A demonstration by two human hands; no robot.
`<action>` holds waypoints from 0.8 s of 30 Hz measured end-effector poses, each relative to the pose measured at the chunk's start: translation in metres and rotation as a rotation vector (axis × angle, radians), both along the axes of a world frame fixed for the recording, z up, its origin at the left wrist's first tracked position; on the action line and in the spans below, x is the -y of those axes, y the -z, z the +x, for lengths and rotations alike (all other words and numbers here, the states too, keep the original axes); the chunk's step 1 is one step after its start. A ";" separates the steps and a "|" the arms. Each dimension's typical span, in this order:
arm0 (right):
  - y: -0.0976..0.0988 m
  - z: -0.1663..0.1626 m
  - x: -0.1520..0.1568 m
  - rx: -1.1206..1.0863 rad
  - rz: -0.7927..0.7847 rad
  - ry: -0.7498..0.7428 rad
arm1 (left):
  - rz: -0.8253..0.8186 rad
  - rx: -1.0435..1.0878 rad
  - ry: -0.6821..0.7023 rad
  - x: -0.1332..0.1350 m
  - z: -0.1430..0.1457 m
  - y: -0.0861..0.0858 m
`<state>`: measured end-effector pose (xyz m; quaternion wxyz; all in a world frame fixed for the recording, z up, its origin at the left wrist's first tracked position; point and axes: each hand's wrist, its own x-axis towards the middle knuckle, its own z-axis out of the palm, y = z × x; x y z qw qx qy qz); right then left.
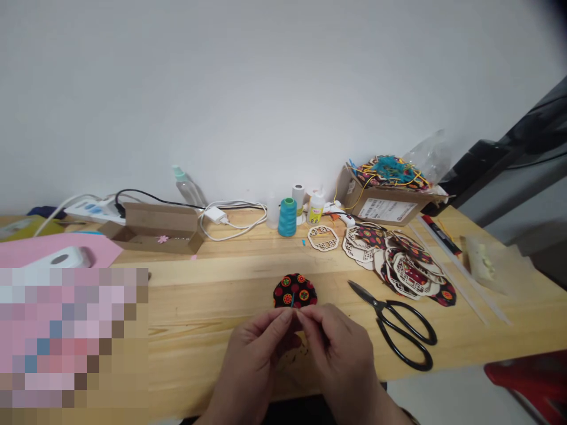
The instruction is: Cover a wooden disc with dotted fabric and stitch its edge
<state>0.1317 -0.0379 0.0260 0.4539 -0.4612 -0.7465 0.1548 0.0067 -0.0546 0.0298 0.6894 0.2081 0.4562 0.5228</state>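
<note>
In front of me a round piece of black fabric with red, orange and green flower prints lies at my fingertips. A short teal thread runs over it down to where my fingers meet. My left hand is closed, thumb and forefinger pinched at the thread's end. Against it, my right hand is closed in a like pinch, tips touching the left ones. The fingers hide the fabric's near edge. Black-handled scissors lie slightly open just right of my right hand.
Behind stand a teal thread cone and a glue bottle. Wooden lattice frames and printed fabric pieces are piled at the right, before a cardboard box of scraps. An open brown box and cables are left.
</note>
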 end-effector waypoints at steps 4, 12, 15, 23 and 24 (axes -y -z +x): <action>0.006 -0.003 0.003 0.086 0.149 0.011 | -0.017 0.051 -0.019 -0.001 0.000 0.000; 0.007 -0.002 0.004 0.227 0.215 0.010 | -0.035 0.033 -0.016 -0.003 0.002 -0.004; 0.007 0.001 0.004 0.280 0.261 0.007 | -0.036 0.000 -0.002 -0.003 0.000 0.000; 0.009 0.001 0.007 0.317 0.262 0.001 | -0.060 -0.117 -0.027 -0.003 -0.003 0.002; 0.010 0.000 0.007 0.279 0.216 -0.008 | -0.053 -0.111 -0.031 -0.004 -0.003 0.001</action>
